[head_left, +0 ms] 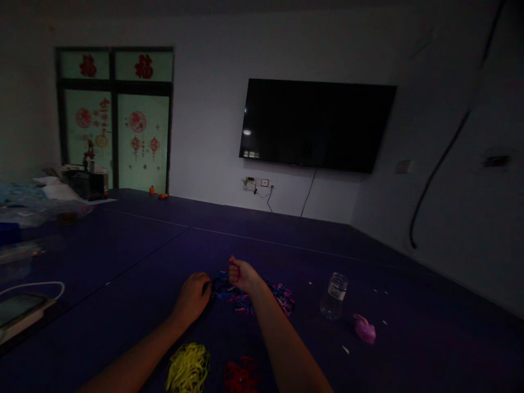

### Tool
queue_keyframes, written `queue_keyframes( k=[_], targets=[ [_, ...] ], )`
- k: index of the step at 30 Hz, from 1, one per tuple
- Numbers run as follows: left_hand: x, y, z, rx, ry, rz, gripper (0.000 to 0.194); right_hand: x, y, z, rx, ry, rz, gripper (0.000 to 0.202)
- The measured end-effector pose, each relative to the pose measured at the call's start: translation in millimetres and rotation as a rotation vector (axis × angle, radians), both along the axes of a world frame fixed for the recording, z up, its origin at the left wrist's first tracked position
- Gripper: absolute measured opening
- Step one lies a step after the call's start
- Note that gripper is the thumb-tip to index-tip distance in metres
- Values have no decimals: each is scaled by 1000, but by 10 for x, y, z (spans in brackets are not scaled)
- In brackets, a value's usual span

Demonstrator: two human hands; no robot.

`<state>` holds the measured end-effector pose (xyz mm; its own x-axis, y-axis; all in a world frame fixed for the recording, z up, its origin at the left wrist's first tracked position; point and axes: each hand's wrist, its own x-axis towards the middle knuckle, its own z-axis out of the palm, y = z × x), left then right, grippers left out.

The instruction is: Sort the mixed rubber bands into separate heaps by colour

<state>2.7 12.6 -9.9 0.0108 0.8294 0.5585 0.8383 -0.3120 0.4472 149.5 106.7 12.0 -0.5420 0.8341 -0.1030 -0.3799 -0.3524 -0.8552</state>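
A mixed pile of thin elastic-looking loops [284, 297], dark blue, pink and purple, lies on the dark purple table. My right hand [244, 277] is raised just above the pile, its fingers closed in a pinch on a small red loop [232, 260]. Beside the pile's left edge, my left hand [195, 295] rests low with its back up. A dark gap shows between its thumb and fingers; the fingertips are partly hidden. Closer to me lie a heap of yellow loops [188, 368] and, between my forearms, a heap of red loops [242, 375].
A clear jar [333, 297] stands right of the pile, near a crumpled pink item [364, 329] and white scraps [345, 350]. At left lies a device with a screen [22, 311] and a white cable. Plastic bags [36, 210] sit farther back. A television [317, 125] hangs on the wall.
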Motion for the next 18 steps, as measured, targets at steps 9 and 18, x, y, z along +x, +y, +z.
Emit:
queue_keyframes(
  k=[9, 18],
  targets=[
    [-21, 17, -24, -2, 23, 1, 24, 68, -17, 46, 95, -6, -62, 11],
    [48, -40, -36, -88, 280, -254, 36, 70, 17, 7, 320, -433, -265, 37]
  ],
)
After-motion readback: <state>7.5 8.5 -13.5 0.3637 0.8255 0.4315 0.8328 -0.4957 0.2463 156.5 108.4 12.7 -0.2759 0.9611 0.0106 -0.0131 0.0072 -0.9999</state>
